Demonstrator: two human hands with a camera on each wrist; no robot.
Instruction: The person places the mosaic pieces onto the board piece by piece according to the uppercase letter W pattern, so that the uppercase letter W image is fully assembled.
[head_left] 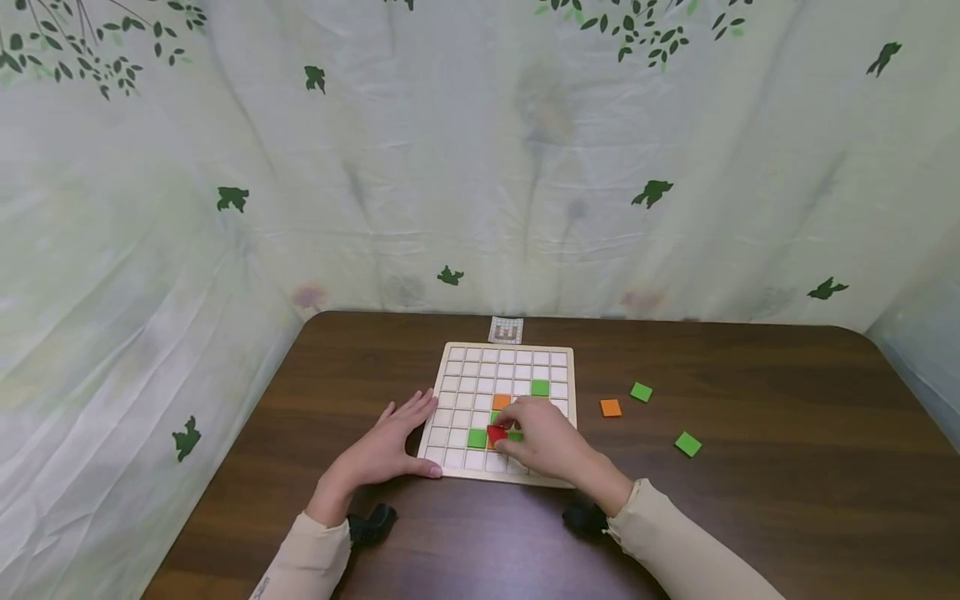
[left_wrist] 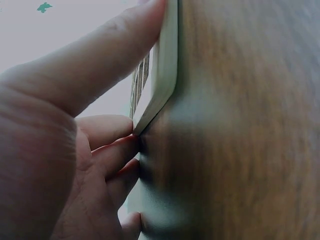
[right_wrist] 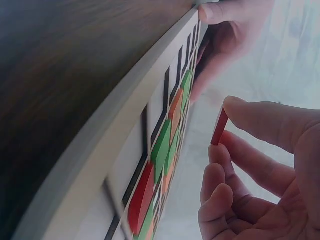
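Observation:
Over the lower middle of the white gridded board [head_left: 453,458], my right hand [head_left: 546,442] pinches a red tile [head_left: 496,434] between thumb and fingers. In the right wrist view the pinched red tile [right_wrist: 220,125] is held clear of the board, tilted. Green, orange and red tiles lie in the board's squares, among them a green tile [head_left: 477,437] and an orange tile [head_left: 502,402]; my right hand hides some squares. My left hand [head_left: 384,446] rests at the board's left edge with fingers spread, its thumb touching the near left corner.
Right of the board lie a loose orange tile [head_left: 611,407] and two green tiles [head_left: 641,392] [head_left: 687,444] on the brown table [head_left: 787,433]. A small card with a printed grid [head_left: 506,330] lies beyond the board's far edge. A patterned curtain [head_left: 480,167] hangs behind.

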